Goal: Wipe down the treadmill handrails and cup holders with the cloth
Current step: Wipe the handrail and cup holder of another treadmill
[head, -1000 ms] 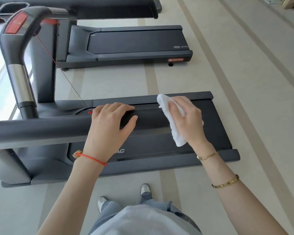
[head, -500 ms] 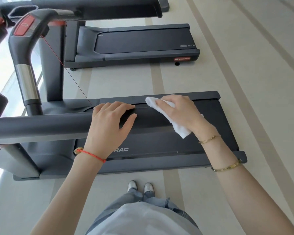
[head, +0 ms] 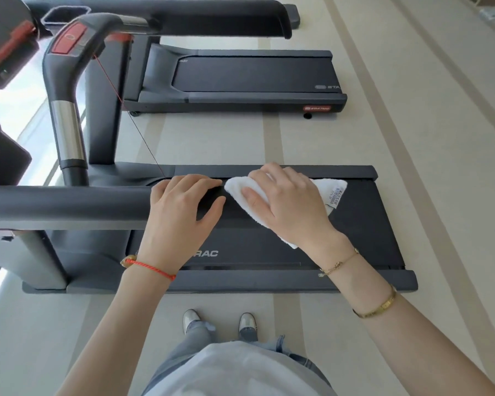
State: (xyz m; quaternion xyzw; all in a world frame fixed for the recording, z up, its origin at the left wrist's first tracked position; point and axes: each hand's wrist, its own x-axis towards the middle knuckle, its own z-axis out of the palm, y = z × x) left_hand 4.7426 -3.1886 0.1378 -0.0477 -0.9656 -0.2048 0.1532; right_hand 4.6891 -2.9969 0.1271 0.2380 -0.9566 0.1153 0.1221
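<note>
Since the earlier frame, the cloth (head: 249, 195) had been slid leftward along the near handrail (head: 69, 204), toward nine o'clock, until its folded edge lay just beside the left hand (head: 180, 207); the view had also been shifted slightly, so that more of the far treadmill (head: 240, 78) was seen.

The cloth was gripped and pressed onto the handrail by the right hand (head: 286, 201), its fingers curved over the top and its thumb laid on the near fold. A tail of the cloth was left hanging at three o'clock of that hand. The left hand was wrapped over the handrail, with fingers curled across the top and the thumb spread along the near side; nothing else was held in it.

It was judged that a strip of the handrail under the left hand could be missed unless that hand were lifted or shifted. The loose tail might be dragged free of the rail, and the red safety cord (head: 132, 115), which ran down to twelve o'clock of the left hand, might be snagged by a longer stroke.

On the near treadmill's deck, "RAC" could be read; on the far treadmill, "STA" and a red "STAR TRAC" plate. Small print on the cloth's sewn tag (head: 336, 195) could not be made out.
</note>
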